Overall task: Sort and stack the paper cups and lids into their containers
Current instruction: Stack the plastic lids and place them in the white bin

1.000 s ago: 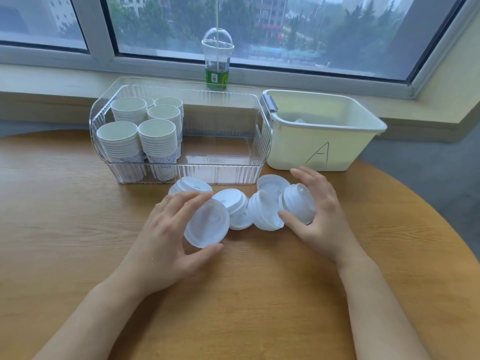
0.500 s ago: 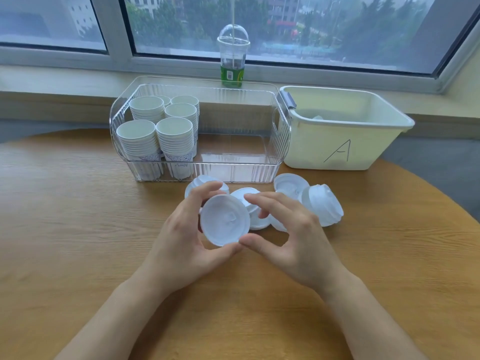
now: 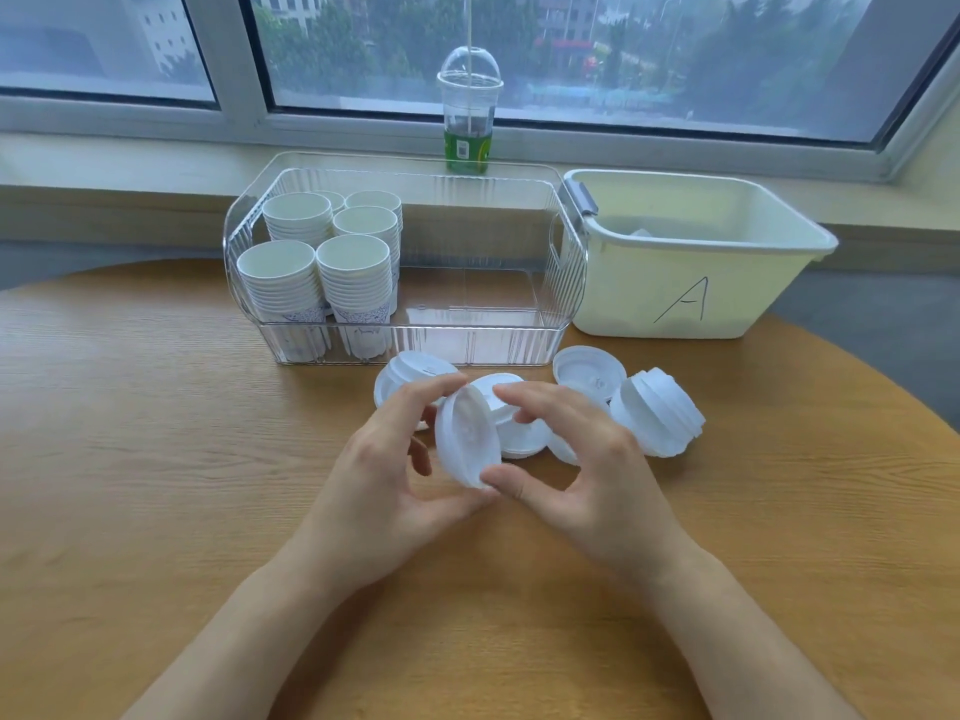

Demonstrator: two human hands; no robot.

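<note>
Left hand (image 3: pixel 384 491) and right hand (image 3: pixel 576 475) both pinch one white lid (image 3: pixel 466 443) on edge, seemingly for stacking; loose lids (image 3: pixel 655 412) lie beyond.

Perhaps an office: window (image 3: pixel 519 54), table (image 3: pixel 130 459).

The counter (image 3: pixel 156 459) is wood with a visible grain and a soft matt finish. The lids (image 3: pixel 657 415) are thin white plastic, slightly translucent and smooth. The cups (image 3: pixel 353 272) look like white paper. The ribbed bin (image 3: pixel 467 335) is clear glossy plastic, and the tub (image 3: pixel 675 283) is opaque pale plastic.
</note>
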